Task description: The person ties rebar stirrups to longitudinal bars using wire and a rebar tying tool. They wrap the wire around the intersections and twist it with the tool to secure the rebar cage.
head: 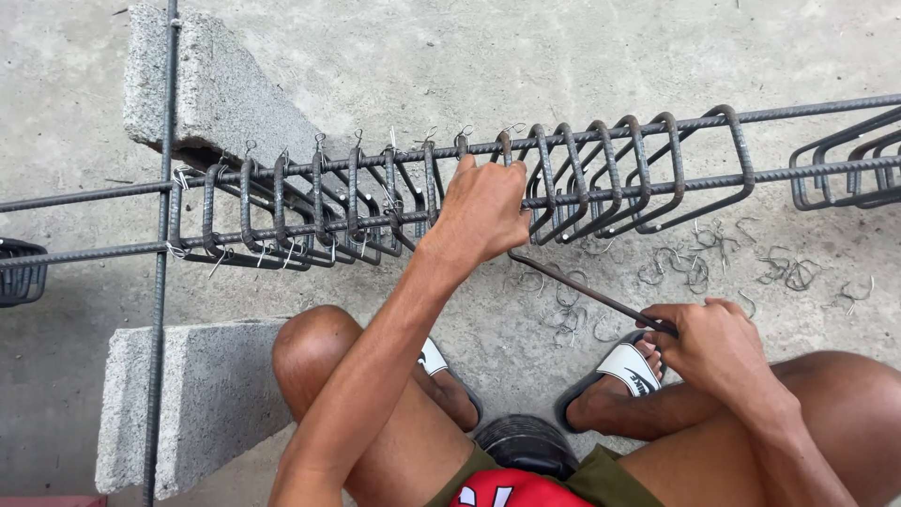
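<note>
A cage of long ribbed steel bars with several bent stirrups runs across the view above a concrete floor. My left hand grips a stirrup and the bars at the cage's middle. My right hand is closed on the near end of a thin metal hook tool, whose far end reaches toward the stirrup under my left hand. Stirrups to the left carry twisted wire ties; those to the right stand loose and tilted.
Two grey concrete blocks sit at left, with a vertical bar lying across them. Loose bent wire pieces litter the floor beyond my sandalled feet. More stirrups cluster at far right.
</note>
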